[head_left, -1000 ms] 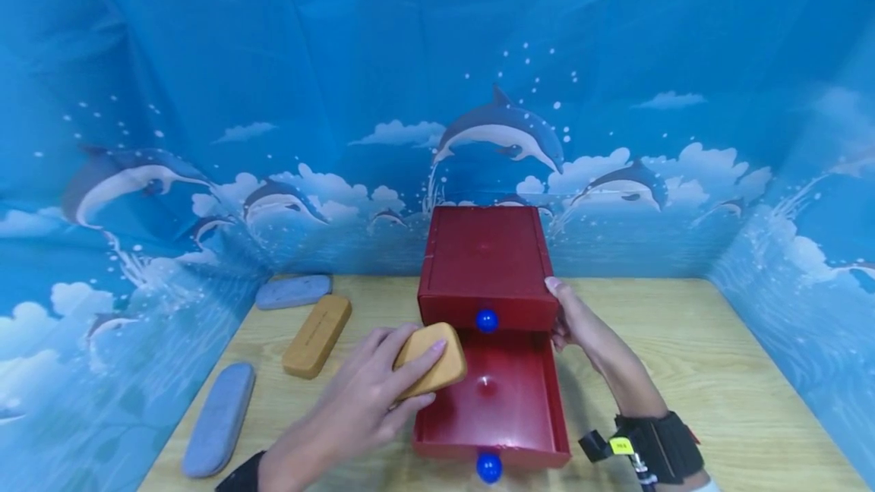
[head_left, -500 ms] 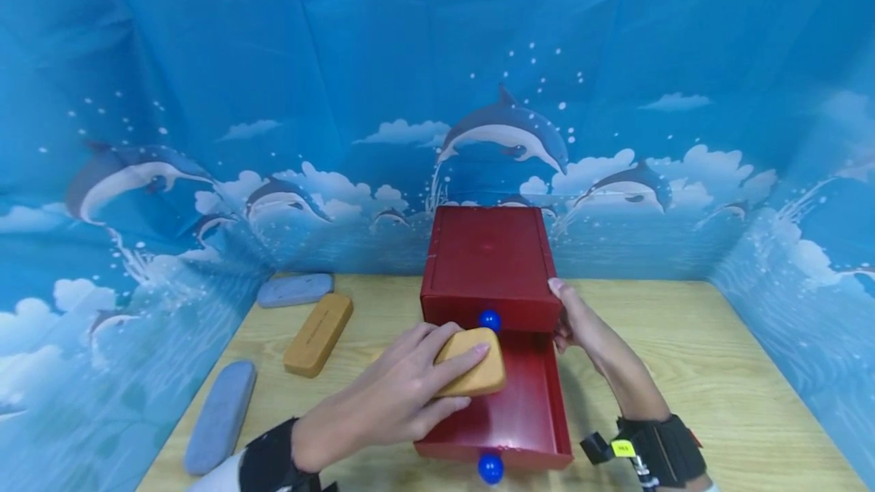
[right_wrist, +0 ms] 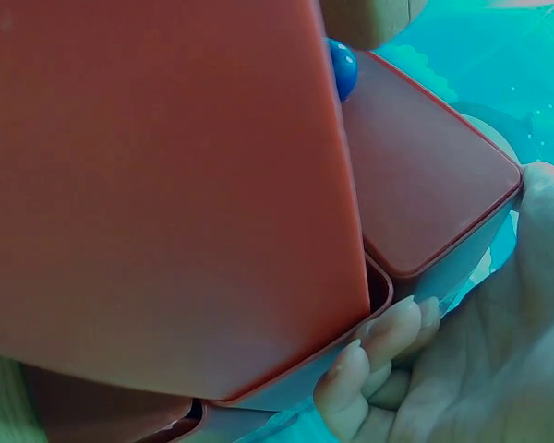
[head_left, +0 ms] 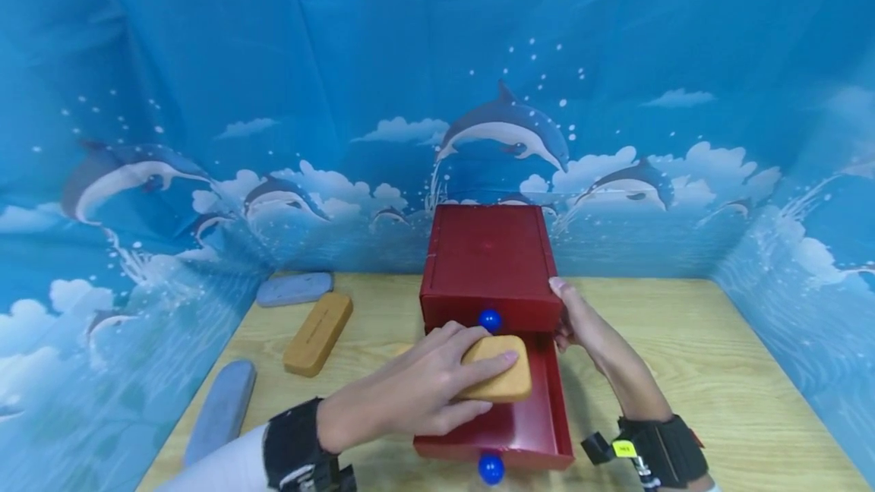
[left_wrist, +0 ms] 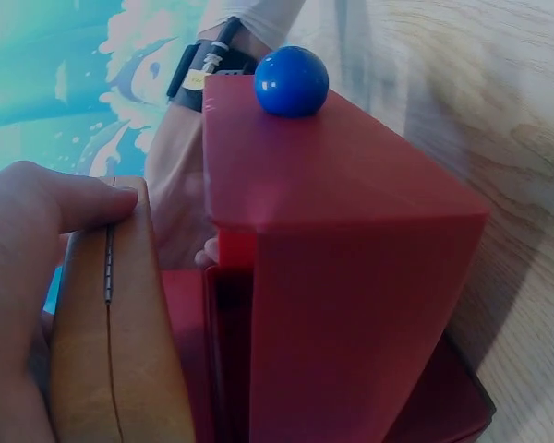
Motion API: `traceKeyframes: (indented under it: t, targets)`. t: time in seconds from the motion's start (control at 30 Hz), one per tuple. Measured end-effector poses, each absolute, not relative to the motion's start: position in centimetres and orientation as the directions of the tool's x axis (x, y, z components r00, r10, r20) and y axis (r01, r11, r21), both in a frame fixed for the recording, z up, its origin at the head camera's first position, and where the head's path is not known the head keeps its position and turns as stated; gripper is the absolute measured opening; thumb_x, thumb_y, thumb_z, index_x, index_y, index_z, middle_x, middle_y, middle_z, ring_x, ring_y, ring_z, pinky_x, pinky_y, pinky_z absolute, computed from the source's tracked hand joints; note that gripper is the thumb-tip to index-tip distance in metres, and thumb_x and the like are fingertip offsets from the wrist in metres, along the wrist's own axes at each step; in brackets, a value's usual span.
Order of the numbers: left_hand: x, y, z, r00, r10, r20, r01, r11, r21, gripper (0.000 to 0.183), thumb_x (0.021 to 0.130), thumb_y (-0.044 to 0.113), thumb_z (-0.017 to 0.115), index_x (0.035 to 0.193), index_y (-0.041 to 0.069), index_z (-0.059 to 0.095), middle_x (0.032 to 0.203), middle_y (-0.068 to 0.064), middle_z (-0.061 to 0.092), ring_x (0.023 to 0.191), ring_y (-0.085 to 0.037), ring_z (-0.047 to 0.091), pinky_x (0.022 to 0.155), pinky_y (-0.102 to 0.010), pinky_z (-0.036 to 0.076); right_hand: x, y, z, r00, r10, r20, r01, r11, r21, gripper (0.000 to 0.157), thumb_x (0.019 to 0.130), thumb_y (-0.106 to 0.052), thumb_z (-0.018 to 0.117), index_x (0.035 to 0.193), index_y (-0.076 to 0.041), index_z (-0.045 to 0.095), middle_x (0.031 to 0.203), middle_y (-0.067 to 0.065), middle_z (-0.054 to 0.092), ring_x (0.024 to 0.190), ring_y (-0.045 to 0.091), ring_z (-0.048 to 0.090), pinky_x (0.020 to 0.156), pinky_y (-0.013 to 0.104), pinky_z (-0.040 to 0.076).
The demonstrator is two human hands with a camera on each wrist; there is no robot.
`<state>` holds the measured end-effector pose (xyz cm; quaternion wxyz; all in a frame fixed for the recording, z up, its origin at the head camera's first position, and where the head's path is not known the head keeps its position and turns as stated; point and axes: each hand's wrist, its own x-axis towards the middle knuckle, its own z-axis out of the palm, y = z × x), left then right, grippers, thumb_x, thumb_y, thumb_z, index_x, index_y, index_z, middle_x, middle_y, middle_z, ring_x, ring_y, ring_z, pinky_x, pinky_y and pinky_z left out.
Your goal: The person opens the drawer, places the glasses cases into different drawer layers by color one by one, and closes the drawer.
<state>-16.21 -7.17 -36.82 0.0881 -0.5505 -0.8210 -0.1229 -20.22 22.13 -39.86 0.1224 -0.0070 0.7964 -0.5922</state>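
Observation:
My left hand (head_left: 437, 382) grips a tan glasses case (head_left: 502, 370) over the pulled-out lower drawer (head_left: 509, 427) of a red drawer unit (head_left: 487, 253). In the left wrist view, a metal hinge and a seam run along the side of the glasses case (left_wrist: 120, 351), with the thumb near its end. The hand and case hide part of the drawer's inside. My right hand (head_left: 581, 325) holds the unit's right side by the front corner, its thumb up at the edge. Curled fingers (right_wrist: 392, 332) lie against the unit's side in the right wrist view.
Left on the wooden table (head_left: 683, 370) lie another tan glasses case (head_left: 317, 334) and two grey-blue cases, one at the back (head_left: 294, 289) and one nearer (head_left: 220, 412). Blue knobs mark the upper drawer (head_left: 489, 320) and lower drawer (head_left: 491, 469). A dolphin-print curtain (head_left: 383, 97) encloses the table.
My left hand has carried the tan glasses case rightward, from the drawer's left edge to above its middle. The right hand keeps its place on the drawer unit.

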Motion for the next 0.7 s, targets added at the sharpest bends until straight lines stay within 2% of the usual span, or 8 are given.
traceKeyframes:
  t: [0.3, 0.47, 0.7]
  targets:
    - [-16.7, -5.5, -37.0, -0.309, 0.902, 0.300, 0.941, 0.335, -0.040, 0.069, 0.099, 0.050, 0.067, 0.159, 0.027, 0.043, 0.140, -0.007, 0.061, 0.109, -0.013, 0.059, 0.091, -0.021, 0.055, -20.2, 22.2, -39.8, -0.970, -0.180, -0.164, 0.109, 0.279, -0.954, 0.065, 0.108, -0.058, 0.017, 0.087, -0.007, 0.051, 0.057, 0.001, 0.043, 0.052, 0.013, 0.043, 0.055, 0.029, 0.045]
    - [-16.8, -4.7, -37.1, -0.278, 0.912, 0.301, 0.950, 0.307, -0.053, 0.069, 0.100, 0.049, 0.066, 0.160, 0.025, 0.042, 0.139, -0.007, 0.059, 0.110, -0.014, 0.059, 0.094, -0.022, 0.054, -20.3, 22.1, -39.8, -0.968, -0.191, -0.162, 0.105, 0.278, -0.955, 0.065, 0.109, -0.057, 0.015, 0.080, -0.008, 0.049, 0.055, 0.002, 0.042, 0.051, 0.014, 0.042, 0.053, 0.028, 0.043]
    - [-16.9, -4.1, -37.8, -0.263, 0.928, 0.263, 0.961, 0.277, -0.016, 0.071, 0.102, 0.047, 0.062, 0.163, 0.023, 0.034, 0.138, -0.007, 0.058, 0.114, -0.014, 0.059, 0.101, -0.021, 0.053, -20.3, 22.1, -39.9, -0.967, -0.194, -0.165, 0.108, 0.275, -0.955, 0.064, 0.108, -0.055, 0.015, 0.082, -0.008, 0.050, 0.056, 0.001, 0.042, 0.050, 0.013, 0.042, 0.052, 0.026, 0.042]
